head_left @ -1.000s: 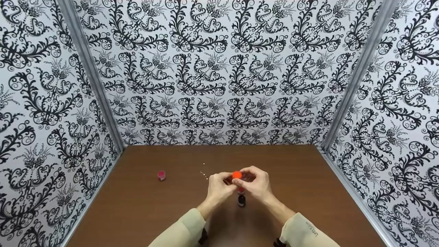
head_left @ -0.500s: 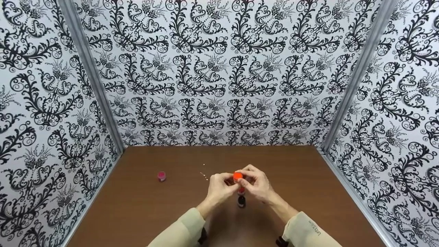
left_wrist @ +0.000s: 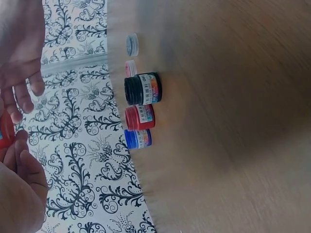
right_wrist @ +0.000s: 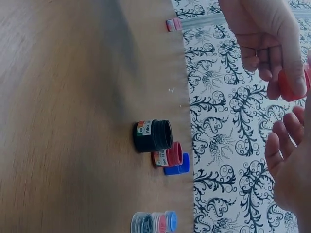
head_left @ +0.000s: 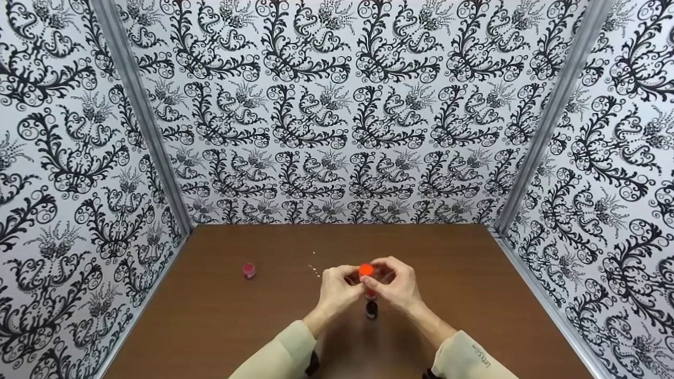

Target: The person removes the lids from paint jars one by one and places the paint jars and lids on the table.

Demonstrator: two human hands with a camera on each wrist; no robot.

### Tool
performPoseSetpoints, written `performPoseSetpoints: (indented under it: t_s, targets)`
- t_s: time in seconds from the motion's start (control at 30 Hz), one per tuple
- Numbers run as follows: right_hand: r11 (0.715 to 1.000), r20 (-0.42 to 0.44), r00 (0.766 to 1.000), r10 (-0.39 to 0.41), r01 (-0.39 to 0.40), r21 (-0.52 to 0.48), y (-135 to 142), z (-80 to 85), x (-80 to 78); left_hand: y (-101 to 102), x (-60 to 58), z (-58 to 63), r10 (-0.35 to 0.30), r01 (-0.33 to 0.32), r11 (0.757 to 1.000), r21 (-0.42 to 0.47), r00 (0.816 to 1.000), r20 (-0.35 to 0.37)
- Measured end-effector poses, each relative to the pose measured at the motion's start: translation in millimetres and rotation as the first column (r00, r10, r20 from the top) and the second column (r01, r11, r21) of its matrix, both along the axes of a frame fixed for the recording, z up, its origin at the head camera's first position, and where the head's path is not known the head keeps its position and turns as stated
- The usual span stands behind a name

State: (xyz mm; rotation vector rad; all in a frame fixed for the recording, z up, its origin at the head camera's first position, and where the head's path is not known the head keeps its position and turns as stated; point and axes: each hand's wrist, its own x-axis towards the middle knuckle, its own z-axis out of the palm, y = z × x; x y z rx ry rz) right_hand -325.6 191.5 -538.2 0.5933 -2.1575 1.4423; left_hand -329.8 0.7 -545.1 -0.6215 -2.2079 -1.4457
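A bright orange paint jar (head_left: 366, 270) is held up between both hands. My left hand (head_left: 337, 289) pinches its side, while the thumb and fingers of my right hand (head_left: 398, 284) grip it near the top. Under the hands, a black paint jar (right_wrist: 153, 136), a red paint jar (right_wrist: 166, 155) and a blue paint jar (right_wrist: 178, 165) stand in a row on the table. Their mouths look uncovered. Beside them lie a clear-rimmed dark lid (right_wrist: 143, 223), a pinkish lid (right_wrist: 159, 223) and a blue lid (right_wrist: 171, 221). The right hand hides these lids in the head view.
A small pink jar (head_left: 249, 271) stands alone at the left of the brown table (head_left: 237, 326). Several white specks (head_left: 314, 270) lie left of the hands. Patterned walls (head_left: 337, 116) enclose the table at the back and sides.
Both hands stay nearly in place around the orange jar. The right thumb and fingers shift slightly on it. The other jars have not moved.
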Motion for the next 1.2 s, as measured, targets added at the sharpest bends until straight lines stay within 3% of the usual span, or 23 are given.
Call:
performPoseSetpoints:
  t_s: [0.17,0.37,0.5,0.63,0.8,0.97,1.1,1.2]
  targets:
    - [0.999,0.037,0.998,-0.041,0.042,-0.032,-4.7,3.4,4.0,3.1,0.8,-4.6,0.025,-0.025,1.000,0.010,1.000,-0.013]
    - [0.999,-0.065,0.997,-0.035,0.037,0.022,-4.2,5.1,2.5,6.0,2.5,-6.9,0.031,-0.030,1.000,0.009,0.999,-0.040]
    - [0.993,-0.157,0.988,0.014,0.005,0.120,1.0,4.7,-1.4,5.2,1.7,-9.2,0.026,-0.026,1.000,0.005,0.999,-0.028]
    - [0.970,-0.206,0.971,0.118,-0.068,0.235,7.7,7.0,-5.4,3.7,-0.2,-12.2,0.019,-0.019,1.000,-0.016,0.999,-0.030]
    - [0.929,-0.147,0.952,0.269,-0.217,0.299,13.9,17.0,-7.0,3.8,-1.0,-12.5,0.007,-0.008,0.999,-0.031,1.000,-0.030]
    - [0.901,-0.078,0.935,0.346,-0.308,0.305,17.7,25.1,-7.5,5.8,-0.5,-11.7,0.005,-0.005,0.999,-0.034,1.000,-0.015]
    - [0.909,-0.047,0.943,0.329,-0.303,0.287,19.6,25.2,-7.9,7.3,-0.3,-10.8,0.009,-0.009,0.999,-0.039,1.000,-0.007]
    - [0.939,-0.059,0.967,0.246,-0.223,0.261,19.4,22.7,-8.7,7.9,-0.6,-8.9,0.027,-0.027,0.999,-0.030,1.000,-0.012]
